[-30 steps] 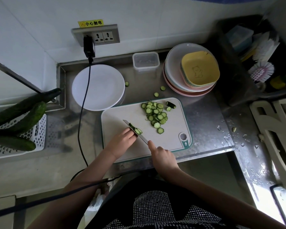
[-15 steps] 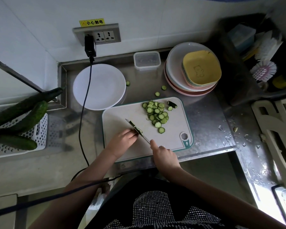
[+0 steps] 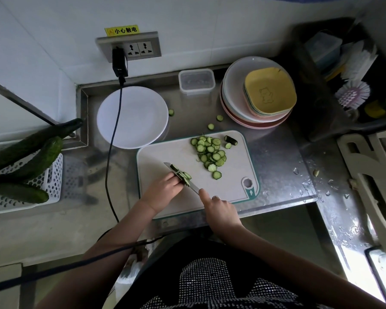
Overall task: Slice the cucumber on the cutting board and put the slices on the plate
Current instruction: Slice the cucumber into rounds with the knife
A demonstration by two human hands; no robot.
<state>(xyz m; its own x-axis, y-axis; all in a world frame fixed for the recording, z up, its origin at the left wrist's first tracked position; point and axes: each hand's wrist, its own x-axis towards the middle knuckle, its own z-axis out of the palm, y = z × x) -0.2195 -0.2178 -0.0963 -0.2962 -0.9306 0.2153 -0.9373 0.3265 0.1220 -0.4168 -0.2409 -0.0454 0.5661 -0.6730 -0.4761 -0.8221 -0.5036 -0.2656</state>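
**Two hands working a short cucumber stub on the board**

Several whole cucumbers (image 3: 25, 157) are lying across a white perforated basket (image 3: 51, 181) at the far left, well apart from the work. Just right of them, a black cable (image 3: 114, 134) is hanging from a wall socket (image 3: 129, 46) and crossing over the white plate (image 3: 132, 117), which is sitting bare on the steel counter (image 3: 276, 166) just beyond the cutting board's far left corner.

On the cutting board (image 3: 165, 152), the left hand (image 3: 163, 190) is curling its fingers around the remaining cucumber stub (image 3: 183, 175), pinning it down near the board's left-centre. The knife (image 3: 187, 181) is lying diagonally across the board with its blade against the stub, a few cut pieces leaning beside it. The right hand (image 3: 221, 210) is gripping the handle at the board's near edge, its forefinger stretching along the spine.

Further right, a heap of slices (image 3: 210, 152) is resting on the far half of the board, with a dark end piece (image 3: 231, 140) just beside it. Three stray slices are lying on the counter beyond the board, one (image 3: 171, 112) just beside the plate's rim.

A clear lidded tub (image 3: 196, 82) is standing against the back edge, and a stack of dishes (image 3: 256, 94) topped by a yellow square plate is sitting to its right. A brush (image 3: 352, 94) is showing in the dim area at far right
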